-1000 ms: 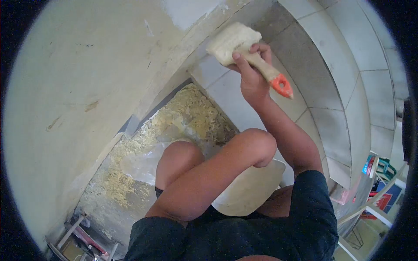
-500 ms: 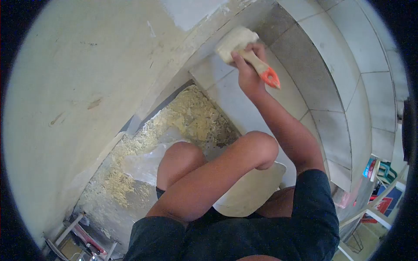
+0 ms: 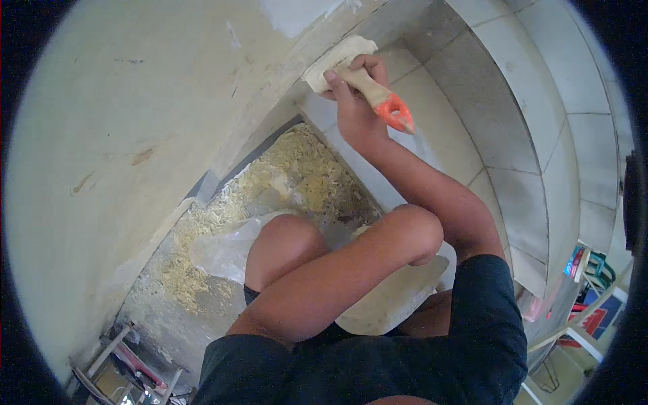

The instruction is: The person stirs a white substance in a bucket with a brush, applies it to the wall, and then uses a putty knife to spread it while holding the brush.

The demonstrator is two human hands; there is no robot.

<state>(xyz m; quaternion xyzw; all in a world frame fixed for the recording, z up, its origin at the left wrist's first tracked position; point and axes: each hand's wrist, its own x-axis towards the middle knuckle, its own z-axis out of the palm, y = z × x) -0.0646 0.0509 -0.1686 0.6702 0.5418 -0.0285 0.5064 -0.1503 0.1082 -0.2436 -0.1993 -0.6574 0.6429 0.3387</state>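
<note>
A wide putty knife (image 3: 364, 84) with a pale wooden handle and an orange holed tip is gripped in my right hand (image 3: 358, 101). My thumb and fingers press near its head, which is thickly coated in cream paste and lies against the lower edge of the wall (image 3: 148, 128). Across my lap runs my left arm, its bent end, at my left hand (image 3: 420, 233), over a pale board with rounded corners (image 3: 391, 300). The fingers there are hidden. A small cream lump (image 3: 361, 231) shows just past that arm.
Crumbly yellowish scraps (image 3: 297, 165) cover the floor along the wall, beside a clear plastic sheet (image 3: 229, 246). Grey-white tiled steps (image 3: 516, 142) curve up on the right. A metal-framed item (image 3: 128, 364) stands at lower left, and several household things (image 3: 594, 304) at far right.
My right hand has moved left with the putty knife, bringing its coated head closer to the wall's lower edge. The left arm stays across my lap; the view has shifted slightly.
</note>
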